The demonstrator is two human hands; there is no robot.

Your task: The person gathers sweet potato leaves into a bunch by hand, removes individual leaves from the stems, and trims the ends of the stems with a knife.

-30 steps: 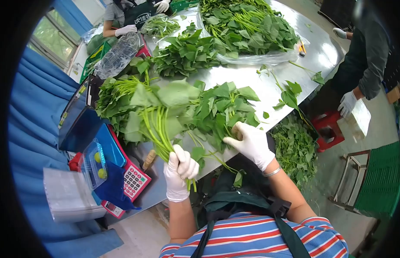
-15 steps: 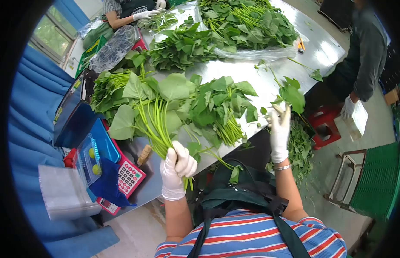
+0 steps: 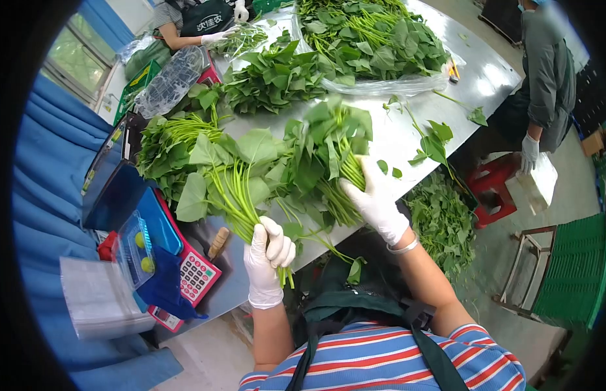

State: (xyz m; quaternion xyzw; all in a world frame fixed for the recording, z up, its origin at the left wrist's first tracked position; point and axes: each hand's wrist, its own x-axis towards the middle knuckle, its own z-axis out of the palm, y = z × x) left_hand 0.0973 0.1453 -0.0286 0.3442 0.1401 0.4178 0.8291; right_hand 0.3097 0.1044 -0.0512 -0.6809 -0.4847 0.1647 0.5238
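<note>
My left hand (image 3: 267,257), in a white glove, is closed round the stem ends of a bunch of leafy greens (image 3: 234,195). Long pale stems fan up from the fist to broad, heart-shaped leaves. To its right, my gloved right hand (image 3: 376,202) has thumb and fingers round the stems of a second bunch (image 3: 335,146), whose leaves are blurred and point away from me. Some fingertips are hidden behind those stems. Under this bunch, more stems rest on the metal table (image 3: 397,124). A single leafy sprig (image 3: 436,143) lies near the table's right edge.
Large heaps of greens (image 3: 381,52) lie on plastic at the back. A pink scale (image 3: 197,274), a wooden handle (image 3: 218,242) and plastic bags (image 3: 98,293) are at left. Loose greens (image 3: 440,221) are below the right edge. Co-workers' gloved hands (image 3: 530,153) show at right and far left.
My right hand has let go of the sprig at the table's right edge and moved left onto the second bunch, whose leaves have shifted upward. My left hand keeps its hold, nearly still.
</note>
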